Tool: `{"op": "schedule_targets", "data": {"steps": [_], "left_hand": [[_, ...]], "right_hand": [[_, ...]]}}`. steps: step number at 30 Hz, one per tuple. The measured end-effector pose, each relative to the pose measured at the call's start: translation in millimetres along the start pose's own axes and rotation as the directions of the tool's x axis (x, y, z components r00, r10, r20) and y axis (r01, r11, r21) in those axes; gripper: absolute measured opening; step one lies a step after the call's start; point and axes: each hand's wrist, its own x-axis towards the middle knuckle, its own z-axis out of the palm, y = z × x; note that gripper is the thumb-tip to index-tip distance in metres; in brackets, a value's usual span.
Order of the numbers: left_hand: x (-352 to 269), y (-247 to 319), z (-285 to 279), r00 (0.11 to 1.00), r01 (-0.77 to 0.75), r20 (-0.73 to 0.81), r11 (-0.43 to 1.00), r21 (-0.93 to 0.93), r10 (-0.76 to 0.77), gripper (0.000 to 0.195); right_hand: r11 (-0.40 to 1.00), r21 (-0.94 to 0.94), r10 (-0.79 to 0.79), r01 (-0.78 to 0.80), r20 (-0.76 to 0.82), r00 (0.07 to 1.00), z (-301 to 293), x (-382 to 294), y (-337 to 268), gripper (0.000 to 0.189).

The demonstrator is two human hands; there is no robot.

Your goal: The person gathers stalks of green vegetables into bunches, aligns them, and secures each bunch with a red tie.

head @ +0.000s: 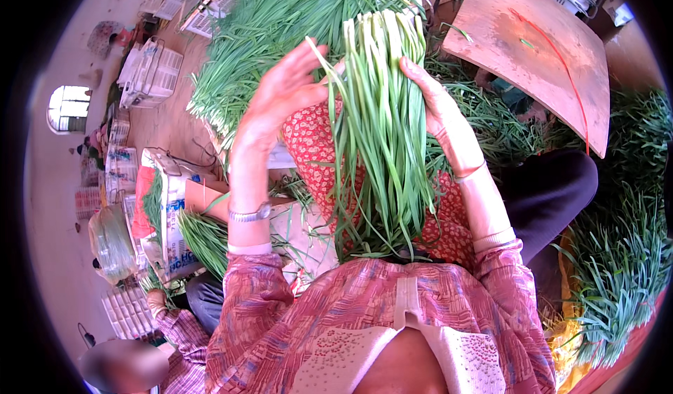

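A thick bunch of green leafy stalks, likely garlic chives (386,115), hangs over my lap with its pale cut ends up. My right hand (428,97) grips the bunch along its right side, thumb in front. My left hand (289,86) is raised at the bunch's left edge, slightly blurred; one loose stalk slants past its fingers, and whether they pinch it cannot be told. Below the bunch, a red floral cloth (310,141) covers my lap. Just beyond lies a large heap of the same greens (263,41).
A wooden board (536,41) with a red string (565,70) lies at upper right. More greens (620,289) stand at lower right. White plastic crates (152,73) line the left. A co-worker in a checked sleeve (184,336) sits at lower left, near a box (173,210) bearing writing.
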Motion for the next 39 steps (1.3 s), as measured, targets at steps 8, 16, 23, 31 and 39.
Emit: {"op": "schedule_targets", "data": {"steps": [8, 16, 23, 31, 39], "left_hand": [[31.2, -7.7, 47.7, 0.987, 0.09, -0.077, 0.88, -0.467, -0.141, 0.032], [24.4, 3.7, 60.6, 0.991, 0.056, -0.093, 0.926, -0.373, -0.097, 0.037], [25.3, -2.6, 63.6, 0.989, 0.093, -0.06, 0.878, -0.47, -0.137, 0.034], [26.2, -9.4, 63.3, 0.979, 0.083, -0.126, 0.875, -0.477, -0.161, 0.036], [31.9, -3.2, 69.1, 0.982, 0.072, -0.131, 0.911, -0.406, -0.135, 0.018]], "right_hand": [[0.81, -0.574, -0.161, 0.121, -0.019, 0.987, 59.0, -10.2, 3.3, 0.068], [0.548, -0.801, -0.397, 0.241, 0.004, 0.918, 67.8, 4.2, -23.2, 0.083], [0.663, -0.717, -0.369, 0.216, -0.062, 0.927, 70.6, 9.0, -29.8, 0.05], [0.588, -0.76, -0.456, 0.276, -0.03, 0.889, 61.8, 5.3, -36.9, 0.032], [0.484, -0.86, -0.276, 0.162, 0.026, 0.961, 68.4, 12.2, -54.5, 0.035]]}}
